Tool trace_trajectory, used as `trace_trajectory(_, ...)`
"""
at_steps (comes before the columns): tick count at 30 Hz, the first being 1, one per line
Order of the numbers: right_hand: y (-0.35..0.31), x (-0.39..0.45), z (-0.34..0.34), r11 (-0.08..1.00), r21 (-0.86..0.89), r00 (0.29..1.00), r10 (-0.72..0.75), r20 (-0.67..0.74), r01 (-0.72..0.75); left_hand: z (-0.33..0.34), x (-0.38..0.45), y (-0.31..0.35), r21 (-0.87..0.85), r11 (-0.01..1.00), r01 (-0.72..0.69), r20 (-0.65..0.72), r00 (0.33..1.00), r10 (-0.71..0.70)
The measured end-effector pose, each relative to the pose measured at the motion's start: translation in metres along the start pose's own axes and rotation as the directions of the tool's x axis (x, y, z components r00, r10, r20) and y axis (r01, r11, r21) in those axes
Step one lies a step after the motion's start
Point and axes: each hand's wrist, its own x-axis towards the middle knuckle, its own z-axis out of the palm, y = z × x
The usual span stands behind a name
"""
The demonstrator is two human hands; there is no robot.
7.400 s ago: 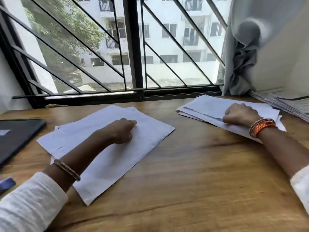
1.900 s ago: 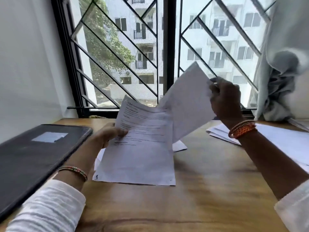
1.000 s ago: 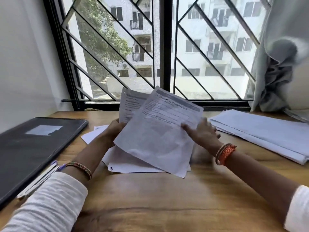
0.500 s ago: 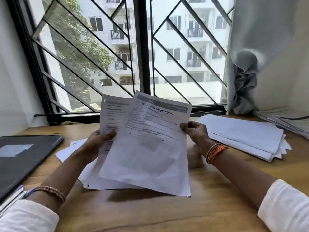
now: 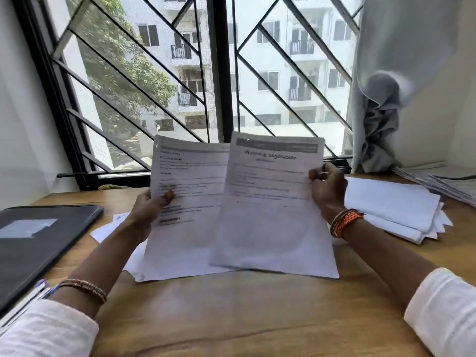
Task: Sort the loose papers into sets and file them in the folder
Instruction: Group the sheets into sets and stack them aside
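The right hand point(image 5: 327, 186) pinches one sheet point(image 5: 273, 207) by its side edge, up over the table point(image 5: 244, 318). The left hand point(image 5: 149, 210) grips another sheet point(image 5: 185, 202) beside it. Paper looks light and floppy, so edges are best to hold. The folder point(image 5: 38, 240) lies closed at the left, and a pile point(image 5: 391, 212) sits at the right.

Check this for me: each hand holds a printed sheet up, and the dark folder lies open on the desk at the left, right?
Not quite: in the head view the folder lies closed, not open. The left hand and right hand each hold a printed sheet up.
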Motion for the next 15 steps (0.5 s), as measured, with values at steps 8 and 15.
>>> trace_trajectory(8,0.035,0.044,-0.042,0.961,-0.213,0.955,-0.218,-0.2,0.175,-0.026,0.009,0.017,-0.237,0.969,-0.073,-0.005,0.997,0.074)
trace_trajectory(15,-0.014,-0.008,0.009,0.96,0.022,0.96,-0.279,0.003,0.279,0.057,-0.022,0.01,0.082,0.997,-0.005,0.104,0.995,-0.003)
